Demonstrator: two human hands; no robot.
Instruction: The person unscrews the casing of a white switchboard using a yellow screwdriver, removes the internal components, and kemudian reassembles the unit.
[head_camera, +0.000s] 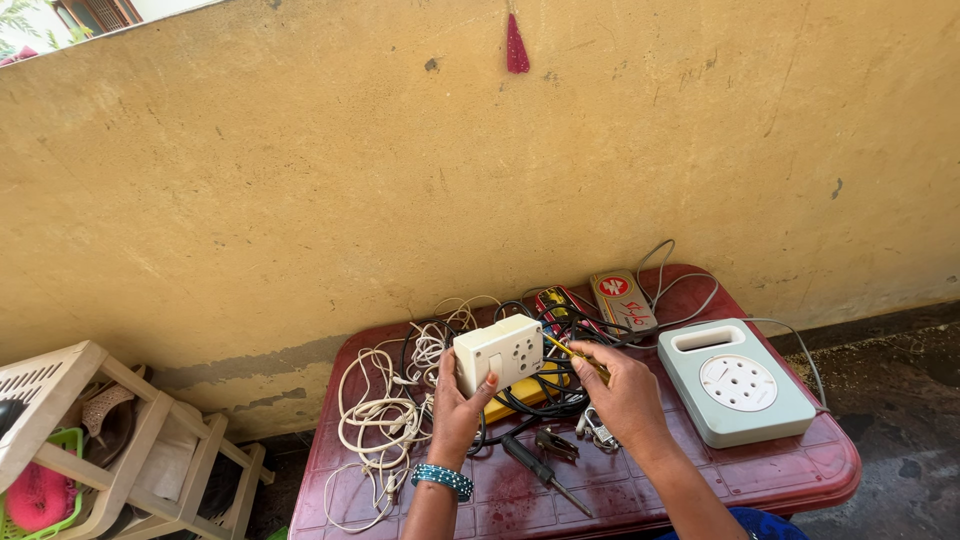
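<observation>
My left hand holds a cream switch-and-socket box upright above a dark red plastic table; a teal bead bracelet sits on that wrist. My right hand grips a thin screwdriver with a yellow handle, its tip touching the right side of the box. Beneath the hands lies a tangle of black cables and a yellow object, partly hidden by the box.
White cords lie on the table's left. A pale green extension box sits at right, a grey-red device at the back. A black-handled screwdriver and small metal parts lie in front. A shoe rack stands at left; a yellow wall behind.
</observation>
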